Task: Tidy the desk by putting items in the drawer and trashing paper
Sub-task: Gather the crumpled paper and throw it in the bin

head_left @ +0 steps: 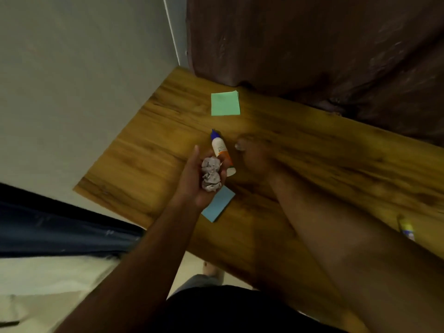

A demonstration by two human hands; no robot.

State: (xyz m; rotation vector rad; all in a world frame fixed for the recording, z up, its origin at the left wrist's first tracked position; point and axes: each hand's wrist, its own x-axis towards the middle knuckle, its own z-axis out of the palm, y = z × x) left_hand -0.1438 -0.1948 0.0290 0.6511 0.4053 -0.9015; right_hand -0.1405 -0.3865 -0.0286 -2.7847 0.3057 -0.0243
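Crumpled paper (211,176) sits cupped in the left hand (200,181) above the desk (312,164). The blurred right hand (254,156), its grip unclear, hovers beside the glue bottle (222,152). Carry the wads level, fingers curled, to the bin.

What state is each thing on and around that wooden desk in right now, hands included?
Left hand: palm up, cupping crumpled paper.
Crumpled paper: two balled wads, held above the desk.
Right hand: blurred, low over the desk beside the glue bottle; grip unclear.
Glue bottle: lying on its side, blue cap on.
Green sticky notes: flat on the desk.
Blue sticky notes: flat, partly under the left hand.
Desk: wooden, items remaining.
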